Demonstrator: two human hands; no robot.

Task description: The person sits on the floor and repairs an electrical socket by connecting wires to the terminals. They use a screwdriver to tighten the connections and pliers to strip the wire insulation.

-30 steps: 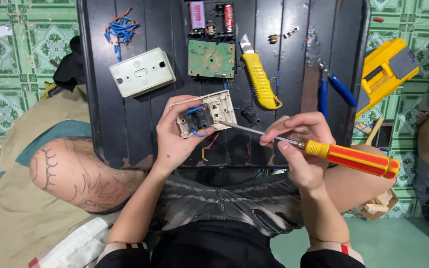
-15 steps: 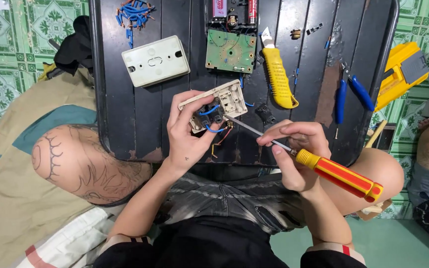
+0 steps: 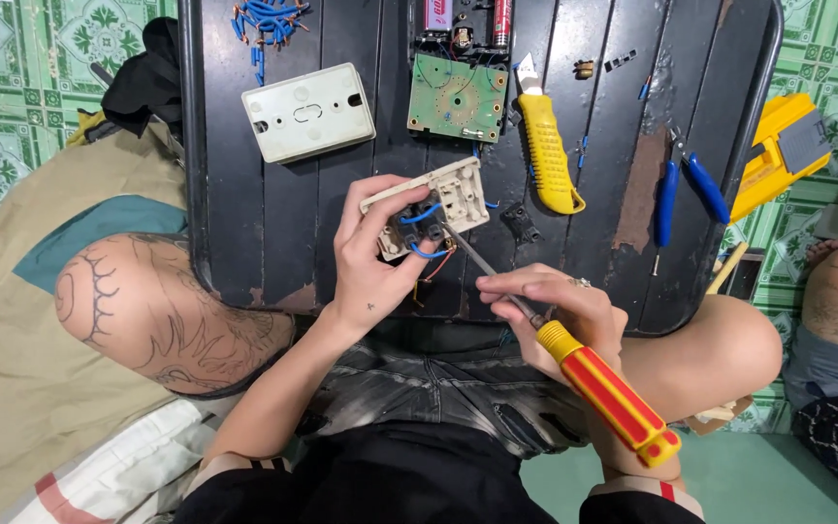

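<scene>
Your left hand [image 3: 372, 262] is holding the cream switch module [image 3: 429, 206] tilted just above the table [image 3: 273, 213], grip closed round its lower left edge, blue wires [image 3: 419, 215] looping from its open back. Your right hand [image 3: 560, 315] is gripping the screwdriver [image 3: 574, 364] tight where the metal shaft meets the yellow-and-red handle; its tip is sitting in the module among the wires. Lying beyond on the dark slatted table: a cream cover plate [image 3: 307, 112], a green circuit board [image 3: 458, 97], a yellow utility knife [image 3: 545, 146], blue-handled pliers [image 3: 686, 184], and loose blue wire scraps [image 3: 269, 21]. Nothing is blocking the module.
</scene>
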